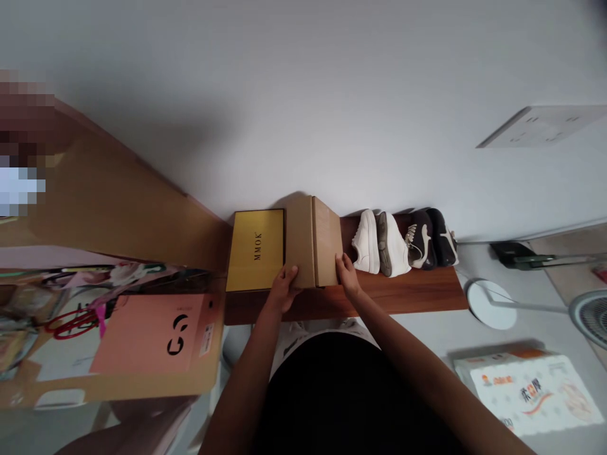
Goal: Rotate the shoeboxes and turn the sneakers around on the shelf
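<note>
A brown cardboard box (327, 243) is held between my two hands, over a reddish wooden shelf (393, 297) that runs along the wall. My left hand (283, 287) grips its near left corner, thumb on top and fingers partly hidden. On the near right edge, my right hand (348, 275) closes with the thumb and fingers against the side. Just left of it lies a yellow box (251, 249) lettered MMOK. To the right stand white sneakers (367, 243) and, past them, dark shoes (421, 240). Whether the cardboard box rests on the shelf I cannot tell.
On the left a desk (194, 379) holds a pink box (147, 332), red scissors (71, 322) and clutter. At lower right lies a white tissue pack (531, 392) on the floor, near a round fan base (490, 303). A socket plate (545, 126) is on the wall.
</note>
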Motion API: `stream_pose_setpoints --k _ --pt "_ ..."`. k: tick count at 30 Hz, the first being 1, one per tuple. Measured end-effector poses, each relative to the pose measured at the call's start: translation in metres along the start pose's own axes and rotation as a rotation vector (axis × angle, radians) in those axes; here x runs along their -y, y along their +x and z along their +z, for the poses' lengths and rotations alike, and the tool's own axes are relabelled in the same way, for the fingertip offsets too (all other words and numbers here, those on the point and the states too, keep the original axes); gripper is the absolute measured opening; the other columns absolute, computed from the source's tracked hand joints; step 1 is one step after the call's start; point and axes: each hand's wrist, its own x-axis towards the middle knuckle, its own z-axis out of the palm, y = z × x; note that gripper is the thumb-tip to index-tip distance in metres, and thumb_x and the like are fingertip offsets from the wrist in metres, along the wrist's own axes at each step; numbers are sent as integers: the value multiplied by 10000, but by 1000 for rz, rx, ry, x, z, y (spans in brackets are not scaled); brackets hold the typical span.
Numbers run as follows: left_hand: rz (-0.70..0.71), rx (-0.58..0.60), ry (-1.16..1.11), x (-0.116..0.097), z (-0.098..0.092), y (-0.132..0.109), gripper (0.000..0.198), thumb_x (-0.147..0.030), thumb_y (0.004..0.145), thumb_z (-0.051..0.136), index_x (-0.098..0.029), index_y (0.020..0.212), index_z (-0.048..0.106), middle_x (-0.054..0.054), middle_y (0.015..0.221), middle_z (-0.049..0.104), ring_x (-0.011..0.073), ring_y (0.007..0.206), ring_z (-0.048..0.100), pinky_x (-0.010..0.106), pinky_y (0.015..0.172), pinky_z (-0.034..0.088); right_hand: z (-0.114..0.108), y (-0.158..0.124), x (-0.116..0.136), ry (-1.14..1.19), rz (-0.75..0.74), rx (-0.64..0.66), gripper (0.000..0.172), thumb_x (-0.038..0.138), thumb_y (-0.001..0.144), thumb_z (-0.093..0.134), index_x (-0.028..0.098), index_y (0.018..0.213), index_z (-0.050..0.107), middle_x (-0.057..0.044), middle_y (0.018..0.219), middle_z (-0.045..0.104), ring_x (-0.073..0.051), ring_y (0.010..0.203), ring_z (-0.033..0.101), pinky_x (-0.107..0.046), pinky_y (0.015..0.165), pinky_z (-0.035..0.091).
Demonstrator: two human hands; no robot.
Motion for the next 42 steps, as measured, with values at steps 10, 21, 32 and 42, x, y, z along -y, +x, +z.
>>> stream_pose_setpoints --k 10,21,32,42 --pt "110 -36 119 1 17 -1 684 -420 705 862 -264 1329 631 86 1251 710 264 1192 645 405 983 548 6 -46 27 24 -34 293 948 812 801 535 236 1544 408 -51 1621 355 -256 1525 269 -421 1260 187" --pt "248 -88 291 25 24 6 754 -418 753 825 -228 1433 560 104 1319 680 267 1240 623 420 1091 467 3 -62 42 144 -4 348 1010 694 733 711 244 1566 362 -62 1396 632 -302 1349 534 -474 1154 411" --pt "226 -185 362 45 8 30 605 -588 915 572 -189 1368 589 123 1517 512 252 1428 445 394 1200 316 -18 -53 34 168 -82 287 1072 636 727 761 282 1600 251 -107 1533 484 -295 1318 557 -484 1114 451" --pt "-221 -154 125 78 7 55 513 -579 836 681 -264 1239 642 111 1461 566 275 1372 508 464 1050 469 -86 -37 27 -115 -351 104 671 656 785 702 275 1335 652 -122 1397 562 -297 1245 586 -472 1053 516"
